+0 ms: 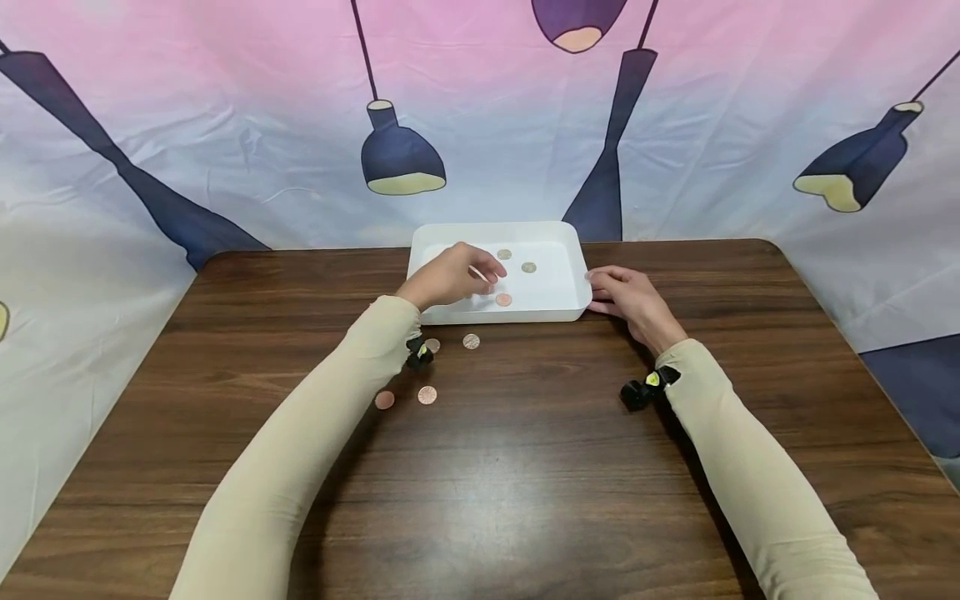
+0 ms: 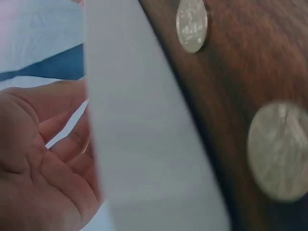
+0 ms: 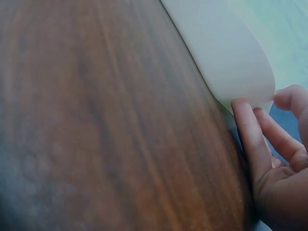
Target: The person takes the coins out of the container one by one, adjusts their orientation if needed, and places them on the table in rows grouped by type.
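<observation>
A white rectangular tray stands at the back of the table. Inside lie a copper-coloured coin and two duller coins, one near the far wall and the other nearer the middle. My left hand hovers over the tray's left half, fingers loosely bent, with nothing visible between them. In the left wrist view, the tray's wall partly hides that hand. My right hand touches the tray's right end. Its extended fingers rest against the outer wall in the right wrist view.
Several coins lie on the brown wooden table in front of the tray, among them a silvery coin and a copper coin. Another coin lies beside the left sleeve. A printed cloth hangs behind the table.
</observation>
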`<state>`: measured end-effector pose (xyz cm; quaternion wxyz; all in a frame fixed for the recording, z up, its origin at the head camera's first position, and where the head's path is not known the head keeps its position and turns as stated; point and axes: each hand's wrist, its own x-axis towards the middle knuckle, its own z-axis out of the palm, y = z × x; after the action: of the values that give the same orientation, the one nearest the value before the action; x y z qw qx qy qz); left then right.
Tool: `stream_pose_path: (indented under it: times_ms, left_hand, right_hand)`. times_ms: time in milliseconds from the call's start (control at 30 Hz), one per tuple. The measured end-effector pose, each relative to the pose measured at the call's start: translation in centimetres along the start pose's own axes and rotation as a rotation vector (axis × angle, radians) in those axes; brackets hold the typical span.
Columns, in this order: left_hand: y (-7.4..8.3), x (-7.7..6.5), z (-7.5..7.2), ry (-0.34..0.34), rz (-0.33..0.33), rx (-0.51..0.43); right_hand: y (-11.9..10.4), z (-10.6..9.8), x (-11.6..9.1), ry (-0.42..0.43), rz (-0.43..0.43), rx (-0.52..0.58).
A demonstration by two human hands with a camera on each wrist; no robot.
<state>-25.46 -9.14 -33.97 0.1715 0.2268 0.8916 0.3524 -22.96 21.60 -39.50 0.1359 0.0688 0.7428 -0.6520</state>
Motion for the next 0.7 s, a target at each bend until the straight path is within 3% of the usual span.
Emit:
stream_pose_path:
  times_ms: [300, 400, 700]
  left_hand:
    - [-1.7, 1.2, 0.9, -0.045, -0.14, -0.141]
    - [-2.0, 1.3, 1.2, -0.061, -0.138, -0.167]
    - [-1.8, 1.2, 2.0, -0.041, -0.108, -0.114]
  right_hand:
    - [0.0, 0.1, 0.0, 0.005, 0.01, 0.005]
    - [0.1, 0.1, 0.0, 0.009, 0.008, 0.001]
    - [0.2, 0.2, 0.1, 0.02, -0.007, -0.003]
